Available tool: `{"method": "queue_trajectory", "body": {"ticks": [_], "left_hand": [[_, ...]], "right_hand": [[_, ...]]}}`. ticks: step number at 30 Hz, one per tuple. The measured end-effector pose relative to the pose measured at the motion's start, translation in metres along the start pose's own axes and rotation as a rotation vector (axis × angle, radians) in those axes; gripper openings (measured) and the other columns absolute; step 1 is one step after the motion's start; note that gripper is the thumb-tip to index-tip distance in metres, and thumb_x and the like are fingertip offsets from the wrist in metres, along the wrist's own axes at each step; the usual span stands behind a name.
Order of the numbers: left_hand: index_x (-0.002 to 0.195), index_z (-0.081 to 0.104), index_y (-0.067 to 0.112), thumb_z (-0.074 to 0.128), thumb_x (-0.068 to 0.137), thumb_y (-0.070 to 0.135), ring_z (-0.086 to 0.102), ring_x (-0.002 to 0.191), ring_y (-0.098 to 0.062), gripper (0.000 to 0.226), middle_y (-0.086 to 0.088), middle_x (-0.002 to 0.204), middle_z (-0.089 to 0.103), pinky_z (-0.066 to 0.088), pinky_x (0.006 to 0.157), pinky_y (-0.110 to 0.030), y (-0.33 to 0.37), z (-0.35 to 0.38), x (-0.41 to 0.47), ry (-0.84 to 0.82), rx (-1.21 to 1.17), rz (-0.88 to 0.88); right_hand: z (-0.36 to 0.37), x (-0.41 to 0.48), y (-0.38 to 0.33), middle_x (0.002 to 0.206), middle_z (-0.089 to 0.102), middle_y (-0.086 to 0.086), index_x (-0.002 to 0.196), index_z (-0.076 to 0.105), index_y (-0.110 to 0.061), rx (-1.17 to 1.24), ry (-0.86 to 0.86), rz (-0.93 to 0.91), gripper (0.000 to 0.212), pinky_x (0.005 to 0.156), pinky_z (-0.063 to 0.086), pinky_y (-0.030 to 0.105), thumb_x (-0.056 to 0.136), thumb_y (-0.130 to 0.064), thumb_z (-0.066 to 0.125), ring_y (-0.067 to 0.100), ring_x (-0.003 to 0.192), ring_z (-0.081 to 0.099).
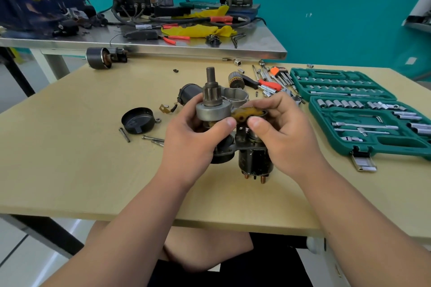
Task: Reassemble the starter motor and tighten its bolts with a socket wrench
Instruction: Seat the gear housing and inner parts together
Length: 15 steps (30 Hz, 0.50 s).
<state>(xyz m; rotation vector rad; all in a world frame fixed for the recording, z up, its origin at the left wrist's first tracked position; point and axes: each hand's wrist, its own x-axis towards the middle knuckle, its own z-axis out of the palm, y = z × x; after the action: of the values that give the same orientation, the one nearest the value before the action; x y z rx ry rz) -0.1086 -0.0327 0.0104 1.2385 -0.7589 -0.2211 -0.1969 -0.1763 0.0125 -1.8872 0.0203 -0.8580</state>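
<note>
Above the middle of the wooden table (70, 158) I hold the half-built starter motor upright. My left hand (191, 137) grips the silver pinion drive (211, 109), whose shaft points up. My right hand (286, 133) pinches the yellow-brown shift lever (246, 114) beside the drive. The black solenoid (255, 162) hangs below, copper terminals down. A grey nose housing (235, 95) lies behind the hands. A black end cap (137, 120) and long bolts (152, 140) lie to the left. Ratchets and sockets sit in the green case (363, 119) at right.
A second black motor body (100, 58) lies at the table's far left edge. Loose tools, hex keys and an armature (236, 79) are scattered behind the hands. A steel bench (140, 46) with cables, pliers and yellow cloth stands beyond.
</note>
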Motion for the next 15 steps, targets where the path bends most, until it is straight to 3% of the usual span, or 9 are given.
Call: {"method": "queue_trajectory", "body": {"ticks": [4,8,10,12,15], "left_hand": [[0.114,0.066,0.016,0.073,0.084,0.004,0.072,0.085,-0.012,0.033,0.006,0.092,0.074,0.056,0.07,-0.02,0.001,-0.001,0.002,-0.021,0.03,0.021],[0.112,0.067,0.021,0.072,0.085,0.004,0.071,0.084,-0.011,0.032,0.007,0.09,0.074,0.056,0.07,-0.021,0.003,-0.003,0.006,-0.055,0.042,0.011],[0.11,0.067,0.021,0.071,0.086,0.005,0.071,0.084,-0.013,0.03,0.006,0.09,0.074,0.056,0.07,-0.023,0.003,-0.003,0.006,-0.058,0.028,0.001],[0.112,0.066,0.02,0.072,0.085,0.008,0.072,0.085,-0.012,0.03,0.007,0.091,0.074,0.056,0.071,-0.023,0.003,-0.004,0.006,-0.062,0.025,0.002],[0.112,0.067,0.024,0.076,0.081,0.021,0.071,0.088,-0.008,0.032,0.009,0.094,0.075,0.054,0.071,-0.018,0.006,-0.001,0.007,-0.071,0.054,0.032]], "right_hand": [[-0.005,0.002,-0.001,0.103,0.067,-0.017,0.097,0.056,-0.049,-0.042,-0.109,-0.048,0.021,0.079,0.052,0.017,0.085,-0.032,0.057,0.005,0.099,0.065],[-0.003,0.001,0.002,0.114,0.059,-0.011,0.106,0.054,-0.034,-0.113,-0.044,-0.187,0.019,0.089,0.047,0.02,0.09,-0.026,0.048,0.006,0.11,0.057],[0.001,-0.004,0.005,0.112,0.057,-0.01,0.116,0.054,-0.024,-0.2,-0.014,-0.241,0.027,0.091,0.044,0.018,0.09,-0.022,0.047,0.003,0.108,0.055],[0.003,-0.008,0.008,0.122,0.054,-0.005,0.125,0.053,-0.015,-0.304,-0.015,-0.303,0.037,0.101,0.038,0.018,0.088,-0.018,0.047,0.004,0.119,0.049],[0.001,-0.01,0.01,0.123,0.053,-0.002,0.122,0.057,-0.005,-0.372,0.056,-0.353,0.039,0.103,0.038,0.021,0.087,-0.02,0.05,0.009,0.12,0.05]]}}
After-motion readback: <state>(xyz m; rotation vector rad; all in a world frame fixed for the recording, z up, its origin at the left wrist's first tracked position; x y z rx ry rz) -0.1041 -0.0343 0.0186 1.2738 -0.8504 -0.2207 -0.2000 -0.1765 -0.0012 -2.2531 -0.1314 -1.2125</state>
